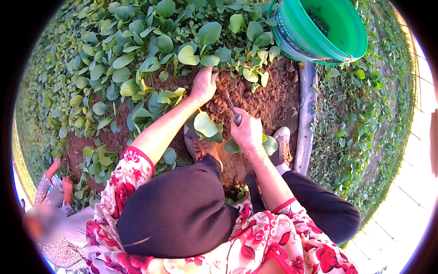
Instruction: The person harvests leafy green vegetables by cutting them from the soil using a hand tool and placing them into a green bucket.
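My right hand point(247, 132) is closed around the handle of a small hand tool point(228, 98). Its thin shaft points away from me into loosened brown soil point(253, 92); soil hides the tip's shape. My left hand point(204, 85) reaches low among broad-leaved green seedlings point(202, 44), just left of the tool. Leaves cover its fingertips, so what they grip is unclear. A pale green leaf point(205, 124) stands between my forearms, above my shoe point(202, 147).
A green plastic bucket point(287, 34) with some greenery inside tilts at the upper right. Below it a grey hose or pipe point(306, 116) runs along the bed. Low plants point(359, 130) grow beyond it. Another person point(61, 236) works at the lower left, hands point(67, 186) among plants.
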Demonstrator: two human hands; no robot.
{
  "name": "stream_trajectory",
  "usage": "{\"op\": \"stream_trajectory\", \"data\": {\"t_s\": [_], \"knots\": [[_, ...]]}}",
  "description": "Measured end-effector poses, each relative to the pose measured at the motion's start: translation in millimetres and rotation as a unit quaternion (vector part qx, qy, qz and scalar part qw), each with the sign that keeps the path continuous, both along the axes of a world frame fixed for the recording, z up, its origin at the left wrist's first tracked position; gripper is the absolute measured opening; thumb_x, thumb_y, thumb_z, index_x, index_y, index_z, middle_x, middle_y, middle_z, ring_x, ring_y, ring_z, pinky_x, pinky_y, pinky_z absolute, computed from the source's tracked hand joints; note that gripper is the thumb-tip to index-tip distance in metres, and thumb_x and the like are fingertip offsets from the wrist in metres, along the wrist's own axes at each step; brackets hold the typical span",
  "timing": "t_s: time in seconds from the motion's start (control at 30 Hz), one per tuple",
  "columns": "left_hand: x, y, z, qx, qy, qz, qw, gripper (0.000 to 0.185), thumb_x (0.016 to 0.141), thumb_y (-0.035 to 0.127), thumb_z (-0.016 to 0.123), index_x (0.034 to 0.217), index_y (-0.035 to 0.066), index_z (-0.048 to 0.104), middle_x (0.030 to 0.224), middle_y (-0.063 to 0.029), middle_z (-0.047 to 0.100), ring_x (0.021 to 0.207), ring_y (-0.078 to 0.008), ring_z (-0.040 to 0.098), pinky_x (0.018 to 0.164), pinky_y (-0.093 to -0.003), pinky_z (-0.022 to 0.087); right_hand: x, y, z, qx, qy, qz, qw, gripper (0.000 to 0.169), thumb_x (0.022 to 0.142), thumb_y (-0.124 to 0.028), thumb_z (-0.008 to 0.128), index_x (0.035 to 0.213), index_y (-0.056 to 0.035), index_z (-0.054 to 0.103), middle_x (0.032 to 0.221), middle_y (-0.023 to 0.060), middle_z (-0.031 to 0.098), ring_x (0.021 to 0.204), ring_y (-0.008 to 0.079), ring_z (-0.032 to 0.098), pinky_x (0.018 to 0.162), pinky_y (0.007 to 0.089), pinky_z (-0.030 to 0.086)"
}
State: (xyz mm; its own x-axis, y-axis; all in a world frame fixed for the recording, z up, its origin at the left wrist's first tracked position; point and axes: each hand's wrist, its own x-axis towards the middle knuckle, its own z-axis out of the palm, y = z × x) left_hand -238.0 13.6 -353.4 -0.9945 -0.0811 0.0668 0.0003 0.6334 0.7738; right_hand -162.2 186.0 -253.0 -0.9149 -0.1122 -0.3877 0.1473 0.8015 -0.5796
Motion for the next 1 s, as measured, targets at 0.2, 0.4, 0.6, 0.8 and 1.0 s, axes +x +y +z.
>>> {"op": "stream_trajectory", "data": {"t_s": [0.2, 0.4, 0.6, 0.8, 1.0], "knots": [[-29, -11, 17, 0.068, -0.084, 0.122, 0.987, 0.034, 0.088, 0.008, 0.053, 0.12, 0.001, 0.047, 0.099, -0.0272, 0.06, 0.098, -0.0438, 0.057, 0.083, -0.0443, 0.046, 3, 16, 11, -0.06, 0.036, -0.132, 0.989, 0.027, 0.077, -0.013, 0.065, 0.103, -0.0059, 0.067, 0.069, 0.014, 0.066, 0.064, 0.027, 0.066, 0.064, 0.0348, 0.052], [-62, 19, 11, 0.011, -0.082, 0.075, 0.994, 0.045, 0.084, 0.007, 0.052, 0.127, -0.001, 0.041, 0.111, -0.029, 0.056, 0.102, -0.0445, 0.055, 0.092, -0.0471, 0.045, -35, 0, -21, -0.087, 0.049, -0.177, 0.979, 0.026, 0.08, -0.014, 0.065, 0.104, -0.0046, 0.067, 0.071, 0.0142, 0.067, 0.064, 0.0249, 0.067, 0.065, 0.0334, 0.052], [-104, -8, 13, 0.036, -0.05, 0.143, 0.988, 0.053, 0.075, -0.008, 0.049, 0.126, -0.001, 0.037, 0.116, -0.0263, 0.052, 0.112, -0.0412, 0.05, 0.096, -0.0419, 0.041, -43, -7, -50, -0.134, 0.068, -0.191, 0.97, 0.027, 0.08, -0.014, 0.067, 0.105, -0.0041, 0.066, 0.068, 0.0146, 0.065, 0.059, 0.023, 0.065, 0.061, 0.0316, 0.05], [-125, -38, 21, -0.052, -0.023, -0.005, 0.998, 0.046, 0.073, -0.01, 0.051, 0.118, 0.0, 0.042, 0.111, -0.025, 0.052, 0.106, -0.0438, 0.05, 0.091, -0.0462, 0.042, -21, -1, -41, -0.096, 0.076, -0.183, 0.975, 0.025, 0.079, -0.014, 0.067, 0.103, -0.0075, 0.067, 0.072, 0.0143, 0.066, 0.064, 0.0265, 0.067, 0.06, 0.0334, 0.052], [-138, -22, 6, -0.108, -0.077, -0.029, 0.991, 0.049, 0.069, -0.01, 0.052, 0.116, 0.0, 0.046, 0.114, -0.0248, 0.047, 0.105, -0.0455, 0.047, 0.092, -0.0446, 0.042, -113, -40, -88, -0.174, 0.137, -0.174, 0.96, 0.03, 0.075, -0.009, 0.065, 0.105, -0.0053, 0.066, 0.067, 0.0083, 0.062, 0.06, 0.0236, 0.061, 0.062, 0.0324, 0.051]]}}
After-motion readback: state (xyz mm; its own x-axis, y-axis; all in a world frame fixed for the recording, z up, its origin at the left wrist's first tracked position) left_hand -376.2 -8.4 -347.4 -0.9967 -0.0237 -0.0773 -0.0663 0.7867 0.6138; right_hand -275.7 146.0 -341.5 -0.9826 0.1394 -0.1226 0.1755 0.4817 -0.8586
